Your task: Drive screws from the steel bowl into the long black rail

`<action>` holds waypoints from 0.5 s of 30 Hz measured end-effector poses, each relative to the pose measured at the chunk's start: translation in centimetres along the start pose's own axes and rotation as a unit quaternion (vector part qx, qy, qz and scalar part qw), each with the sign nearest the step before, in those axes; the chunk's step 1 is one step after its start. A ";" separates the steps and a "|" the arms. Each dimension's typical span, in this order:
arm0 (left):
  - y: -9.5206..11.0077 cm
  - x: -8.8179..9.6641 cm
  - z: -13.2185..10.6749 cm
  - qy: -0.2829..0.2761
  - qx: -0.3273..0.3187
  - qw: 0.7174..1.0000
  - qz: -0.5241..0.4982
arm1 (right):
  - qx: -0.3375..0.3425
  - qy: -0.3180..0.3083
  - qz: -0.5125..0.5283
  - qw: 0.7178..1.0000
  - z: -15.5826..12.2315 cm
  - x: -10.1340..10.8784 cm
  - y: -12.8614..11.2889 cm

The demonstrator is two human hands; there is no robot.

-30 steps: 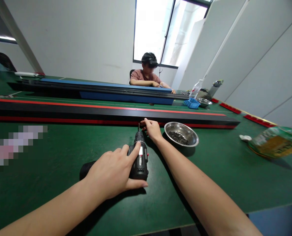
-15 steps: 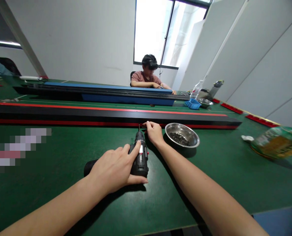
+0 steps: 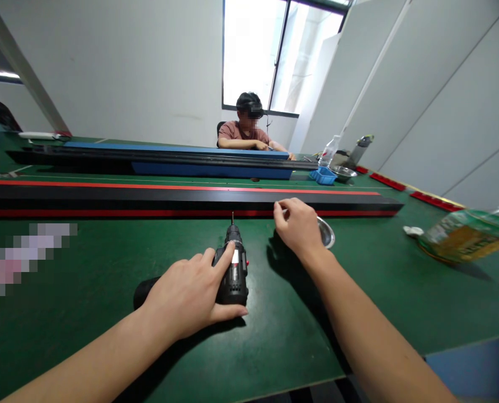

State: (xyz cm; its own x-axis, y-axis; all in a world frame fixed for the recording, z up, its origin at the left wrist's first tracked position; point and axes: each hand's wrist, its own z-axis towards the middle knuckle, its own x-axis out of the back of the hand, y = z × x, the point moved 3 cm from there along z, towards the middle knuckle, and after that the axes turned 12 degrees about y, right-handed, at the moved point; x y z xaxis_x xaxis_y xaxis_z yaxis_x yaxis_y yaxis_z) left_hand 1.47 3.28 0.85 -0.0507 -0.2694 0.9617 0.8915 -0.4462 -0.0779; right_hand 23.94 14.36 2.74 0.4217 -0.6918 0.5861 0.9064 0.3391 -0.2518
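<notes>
My left hand is wrapped over a black cordless drill lying on its side on the green table. The drill's bit points away from me, its tip close to the front face of a long black bar with red stripes. Raised over the table to the right of the drill, my right hand has its fingers curled and thumb and forefinger nearly together. Anything between those fingertips is too small to make out. Behind this hand a metal bowl is mostly hidden, with its contents out of sight.
Across the table, a person sits behind long blue and black bars. A blue basket and a clear bottle stand at the back right. A large labelled plastic bottle lies at the right.
My right hand has left the spot by the drill's bit, lifting and moving right in front of the bowl. My left hand stays on the drill. The view has shifted slightly.
</notes>
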 end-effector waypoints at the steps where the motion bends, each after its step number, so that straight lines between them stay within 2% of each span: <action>1: 0.0 0.0 0.0 -0.003 0.001 1.000 -0.001 | -0.023 -0.014 -0.043 0.999 0.5 0.3 1.1; 4: 0.1 0.0 -0.2 -0.009 0.005 1.000 -0.003 | -0.090 -0.062 -0.134 0.985 1.4 0.7 4.2; 7: 0.0 0.0 -0.3 -0.009 0.007 1.000 -0.003 | -0.135 -0.107 -0.163 0.971 1.4 0.6 6.0; 11: 0.0 0.0 -0.2 -0.006 0.005 1.000 -0.004 | -0.155 -0.164 -0.161 0.961 1.0 0.3 6.6; 15: 0.1 0.0 -0.2 -0.005 0.008 1.000 -0.006 | -0.176 -0.253 -0.142 0.941 0.4 -0.1 6.8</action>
State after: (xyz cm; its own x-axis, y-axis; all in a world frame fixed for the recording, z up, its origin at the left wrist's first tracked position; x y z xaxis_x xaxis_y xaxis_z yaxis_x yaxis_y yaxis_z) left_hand 1.44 3.07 0.83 -0.0572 -0.2562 0.9649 0.8976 -0.4363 -0.0626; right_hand 30.01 16.98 1.30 0.1769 -0.3015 0.9369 0.9703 -0.1061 -0.2174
